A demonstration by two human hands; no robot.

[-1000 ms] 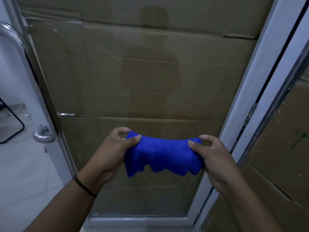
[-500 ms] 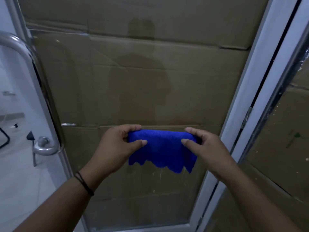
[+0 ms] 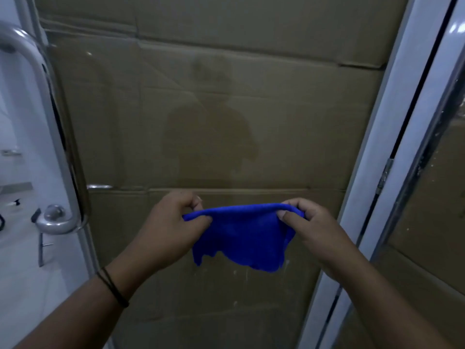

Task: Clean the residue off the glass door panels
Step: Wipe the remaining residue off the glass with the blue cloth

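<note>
Glass door panel [image 3: 214,122] stands upright just beyond both hands, its long axis vertical, with pale specks of residue [image 3: 235,273] showing on it below the hands. The left hand [image 3: 166,227] and right hand [image 3: 317,233] each pinch a top corner of a blue cloth [image 3: 241,235] between thumb and curled fingers — probably to spread it flat before wiping. The cloth's upper edge runs sideways between the hands; the rest hangs down. A metal door handle [image 3: 50,152] lies left of the left hand.
</note>
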